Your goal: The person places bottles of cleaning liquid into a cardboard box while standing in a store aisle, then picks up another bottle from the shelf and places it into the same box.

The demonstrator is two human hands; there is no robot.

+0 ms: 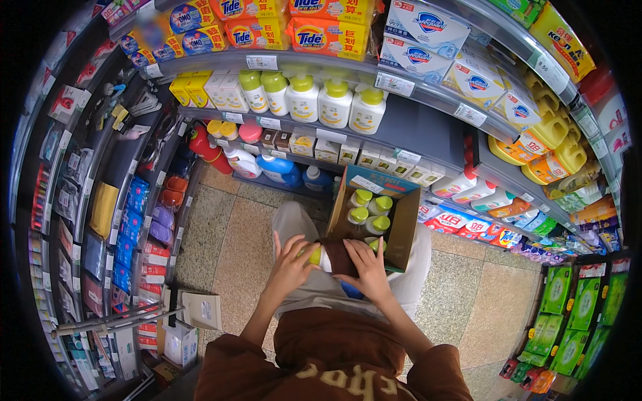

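A white bottle with a yellow-green cap lies sideways above my lap. My left hand grips it at the cap end. Over the bottle's body is a brown cloth, pressed there by my right hand, whose palm side is hidden. Just beyond my hands, an open cardboard box rests by my knees. Several similar bottles stand inside it, caps up; one near my right fingers is partly covered. A small blue object shows below my right hand, too hidden to identify.
Ahead, a shelf carries white pump bottles below Tide soap packs and Safeguard boxes. Shelving with sandals runs along the left. Green tissue packs are stacked at right. A small carton stands lower left.
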